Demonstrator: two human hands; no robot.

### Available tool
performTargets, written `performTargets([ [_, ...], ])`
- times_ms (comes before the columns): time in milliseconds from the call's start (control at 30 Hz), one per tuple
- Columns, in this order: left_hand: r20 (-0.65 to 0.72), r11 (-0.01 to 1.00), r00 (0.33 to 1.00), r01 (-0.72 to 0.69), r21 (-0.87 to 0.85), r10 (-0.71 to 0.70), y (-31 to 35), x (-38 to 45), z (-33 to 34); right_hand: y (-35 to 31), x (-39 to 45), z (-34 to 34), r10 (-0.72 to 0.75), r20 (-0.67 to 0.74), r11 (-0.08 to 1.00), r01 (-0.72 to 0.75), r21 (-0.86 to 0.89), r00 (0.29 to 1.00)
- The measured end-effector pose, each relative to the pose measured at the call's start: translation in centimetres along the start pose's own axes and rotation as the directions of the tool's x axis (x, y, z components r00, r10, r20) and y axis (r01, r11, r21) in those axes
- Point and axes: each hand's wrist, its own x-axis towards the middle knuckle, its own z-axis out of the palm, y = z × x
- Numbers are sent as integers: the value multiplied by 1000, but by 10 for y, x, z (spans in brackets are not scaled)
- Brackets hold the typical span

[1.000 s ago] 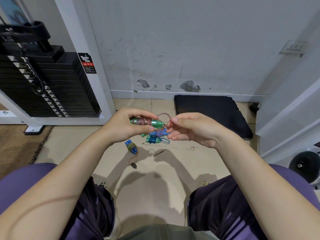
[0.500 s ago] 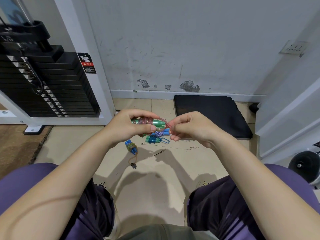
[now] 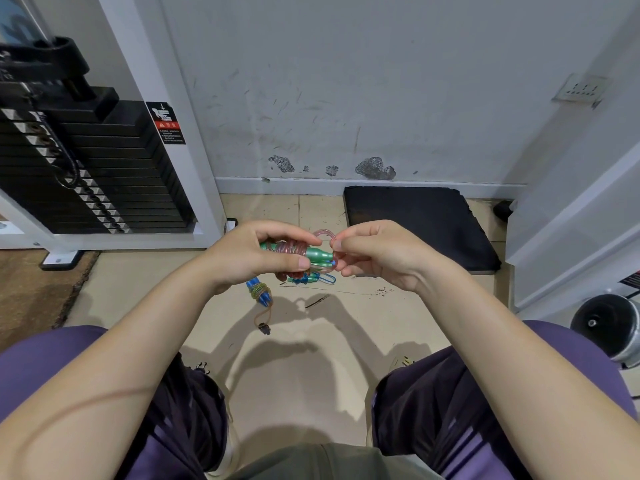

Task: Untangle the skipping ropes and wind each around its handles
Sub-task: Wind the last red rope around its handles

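Note:
My left hand (image 3: pixel 252 254) grips a pair of green handles (image 3: pixel 317 253) with a pink rope (image 3: pixel 292 249) wound round them. A loop of that pink rope (image 3: pixel 323 233) arcs over the handles' tip, and my right hand (image 3: pixel 375 252) pinches its end there. On the floor below lie a blue-handled rope bundle (image 3: pixel 259 292) with a tail ending in a small dark piece (image 3: pixel 265 329), and a teal bundle with a blue loop (image 3: pixel 313 279), partly hidden by my hands.
A black weight stack (image 3: pixel 97 174) in a white frame stands at the left. A black mat (image 3: pixel 415 223) lies against the wall ahead. A white panel and a round weight (image 3: pixel 609 323) are at the right. My knees frame the tiled floor (image 3: pixel 311 341).
The pink loop, which was pulled small against the handles half a second ago, now stands up again above the tip. Both hands stay close together.

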Motion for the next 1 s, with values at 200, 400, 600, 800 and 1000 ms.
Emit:
performTargets([
  [200,24,1000,1000,0,-12,0,2,-1,1,0,1,-3,24,62,998,-28,58,998],
  [400,37,1000,999,-22,-9,22,2,0,3,1,2,-3,9,49,1000,-9,-1,999],
  [600,34,998,998,-59,22,59,1,0,7,5,3,2,29,40,1000,-28,-9,999],
  [800,7,997,997,-75,31,75,2,1,3,2,3,1,48,34,999,-48,3,998],
  [1000,-5,996,996,-94,-4,94,1,0,5,1,3,4,110,59,994,-110,0,992],
])
